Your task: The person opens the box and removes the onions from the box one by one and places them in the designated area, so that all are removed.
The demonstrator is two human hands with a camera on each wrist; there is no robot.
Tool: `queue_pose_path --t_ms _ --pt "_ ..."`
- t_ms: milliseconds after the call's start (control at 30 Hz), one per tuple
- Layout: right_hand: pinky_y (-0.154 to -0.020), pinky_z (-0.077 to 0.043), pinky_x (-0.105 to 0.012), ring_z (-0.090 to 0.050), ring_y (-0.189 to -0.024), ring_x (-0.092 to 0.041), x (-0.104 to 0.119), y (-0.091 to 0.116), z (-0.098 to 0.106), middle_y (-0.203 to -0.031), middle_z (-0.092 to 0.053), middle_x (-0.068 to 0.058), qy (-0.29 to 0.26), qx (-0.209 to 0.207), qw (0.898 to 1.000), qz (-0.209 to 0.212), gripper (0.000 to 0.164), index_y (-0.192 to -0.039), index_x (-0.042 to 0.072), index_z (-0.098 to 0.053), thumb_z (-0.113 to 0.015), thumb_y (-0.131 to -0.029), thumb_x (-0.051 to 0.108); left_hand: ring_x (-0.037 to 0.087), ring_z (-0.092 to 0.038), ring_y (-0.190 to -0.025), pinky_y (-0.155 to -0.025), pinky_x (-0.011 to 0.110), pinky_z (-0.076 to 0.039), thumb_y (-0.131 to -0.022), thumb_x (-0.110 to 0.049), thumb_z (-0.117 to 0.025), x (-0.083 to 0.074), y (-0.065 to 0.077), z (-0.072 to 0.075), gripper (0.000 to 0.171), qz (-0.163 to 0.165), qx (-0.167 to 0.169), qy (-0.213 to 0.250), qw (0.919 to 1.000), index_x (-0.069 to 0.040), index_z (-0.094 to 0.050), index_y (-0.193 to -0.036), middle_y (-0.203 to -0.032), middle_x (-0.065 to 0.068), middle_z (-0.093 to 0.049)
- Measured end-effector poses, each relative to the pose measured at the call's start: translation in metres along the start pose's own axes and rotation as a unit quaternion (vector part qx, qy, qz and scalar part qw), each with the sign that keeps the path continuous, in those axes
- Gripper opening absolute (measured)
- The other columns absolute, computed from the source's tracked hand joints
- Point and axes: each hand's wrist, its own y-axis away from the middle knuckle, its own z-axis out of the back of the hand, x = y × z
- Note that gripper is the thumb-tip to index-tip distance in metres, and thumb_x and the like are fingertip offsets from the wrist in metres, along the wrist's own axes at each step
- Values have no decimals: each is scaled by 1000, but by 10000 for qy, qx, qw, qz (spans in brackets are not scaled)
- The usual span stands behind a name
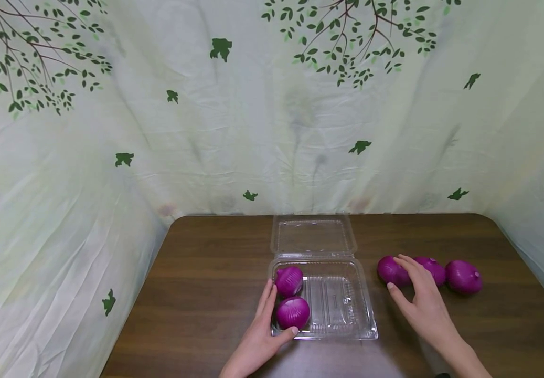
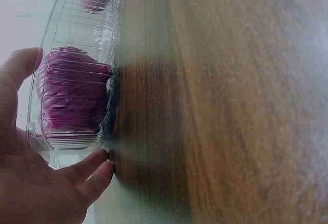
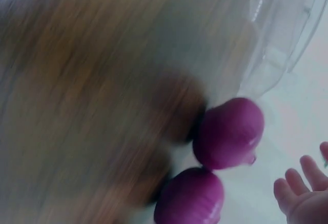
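Observation:
A clear plastic clamshell container (image 1: 333, 336) lies on the table with its lid folded back. Two peeled red onions sit along its left side, the rear onion (image 1: 289, 281) behind the front onion (image 1: 293, 313). My left hand (image 1: 261, 338) holds the front left corner, fingers along the left wall and thumb at the front rim. In the left wrist view, an onion (image 2: 72, 93) shows through the clear wall. My right hand (image 1: 425, 310) hovers with spread fingers by the leftmost loose onion (image 1: 392, 271), partly covering the middle onion (image 1: 429, 270); the right onion (image 1: 463, 277) lies beside them.
The container's lid (image 1: 314, 236) lies back towards the table's far edge. A brown wooden table (image 1: 196, 278) carries everything. Behind and beside it hangs a pale curtain (image 1: 253, 131) with green leaf prints.

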Motion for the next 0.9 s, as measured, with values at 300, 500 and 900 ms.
queue_pose_path --t_ms 300,500,900 --pt "-105 -16 -8 -40 -131 -31 23 1 -17 -143 -47 -8 -274 552 9981 9 60 -139 11 -52 -76 -84 6 34 -21 -144 -104 65 -32 -85 -39 -75 -1 0 0 99 34 -6 -13 10000 -14 -14 -159 -165 -4 1" --pt "-104 -18 -7 -42 -131 -25 36 0 -28 -142 -49 -4 -416 810 9958 69 60 -140 11 -52 -76 -85 6 35 -20 -144 -103 66 -31 -85 -41 -75 0 1 0 99 64 28 41 10000 -14 -14 -159 -165 -5 1" --pt "-108 -34 -30 -42 -133 -18 64 0 -58 -143 -50 0 -902 1068 9896 -345 60 -141 27 -50 -75 -88 12 34 -19 -145 -103 66 -31 -85 -41 -75 2 0 -1 99 48 5 63 10000 -14 -14 -159 -165 -5 2"
